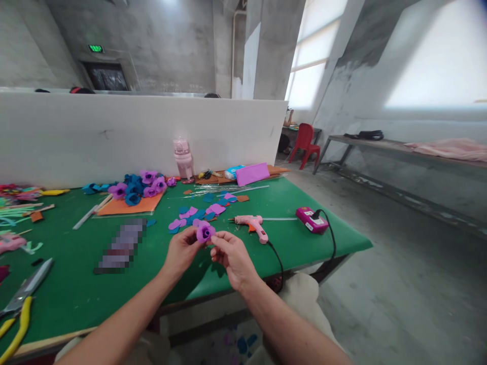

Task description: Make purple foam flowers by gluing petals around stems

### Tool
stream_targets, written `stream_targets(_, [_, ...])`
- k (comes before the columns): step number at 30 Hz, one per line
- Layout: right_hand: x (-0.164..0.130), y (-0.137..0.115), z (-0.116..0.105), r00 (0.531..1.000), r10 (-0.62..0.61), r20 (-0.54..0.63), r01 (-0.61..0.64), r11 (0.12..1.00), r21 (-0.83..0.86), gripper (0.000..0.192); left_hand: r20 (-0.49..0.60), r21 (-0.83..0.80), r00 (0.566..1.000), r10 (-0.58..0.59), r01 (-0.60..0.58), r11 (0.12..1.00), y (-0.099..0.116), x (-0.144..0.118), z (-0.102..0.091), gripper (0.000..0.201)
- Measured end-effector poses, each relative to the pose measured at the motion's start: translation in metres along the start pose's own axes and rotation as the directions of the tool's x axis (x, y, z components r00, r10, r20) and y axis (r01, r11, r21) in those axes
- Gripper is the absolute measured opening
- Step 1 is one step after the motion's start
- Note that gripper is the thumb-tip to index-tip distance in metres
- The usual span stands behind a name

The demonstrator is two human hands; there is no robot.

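Purple foam flower (pixel 205 232) sits pinched between left hand (pixel 183 252) and right hand (pixel 232 256), near the glue gun (pixel 251 224). Loose petals could peel apart if either grip slackens.

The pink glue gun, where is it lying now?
In the head view the pink glue gun lies on the green table, just right of the right hand, with the pink power strip further right.

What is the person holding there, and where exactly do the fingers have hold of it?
A small purple flower, held above the green table. The left hand pinches its left side, and the right hand touches its lower right edge with the fingertips.
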State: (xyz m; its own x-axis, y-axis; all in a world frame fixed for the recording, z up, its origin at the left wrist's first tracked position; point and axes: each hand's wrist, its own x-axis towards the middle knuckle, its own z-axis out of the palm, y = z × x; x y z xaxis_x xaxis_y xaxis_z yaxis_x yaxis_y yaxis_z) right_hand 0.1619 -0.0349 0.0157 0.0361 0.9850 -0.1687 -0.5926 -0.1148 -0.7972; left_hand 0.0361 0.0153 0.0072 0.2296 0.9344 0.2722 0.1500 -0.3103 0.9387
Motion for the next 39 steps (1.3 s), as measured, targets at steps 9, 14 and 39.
stream_targets(9, [-0.0004,0.0006,-0.0001,0.999,0.02,-0.03,-0.022,0.997,-0.069,0.02,-0.027,0.077,0.998,0.063,-0.061,0.995,-0.0027,-0.0016,-0.0005,0.012])
stream_targets(14, [0.0014,0.0018,-0.0013,0.996,0.077,-0.049,-0.081,0.992,-0.099,0.017,-0.048,0.178,0.99,0.131,-0.121,0.977,-0.0061,-0.0021,-0.001,0.014])
stream_targets(39, [-0.0008,0.0015,-0.0033,0.998,-0.017,0.057,0.025,0.992,-0.126,0.019,-0.026,0.019,0.999,0.04,-0.04,0.999,-0.002,-0.0009,0.0003,0.014])
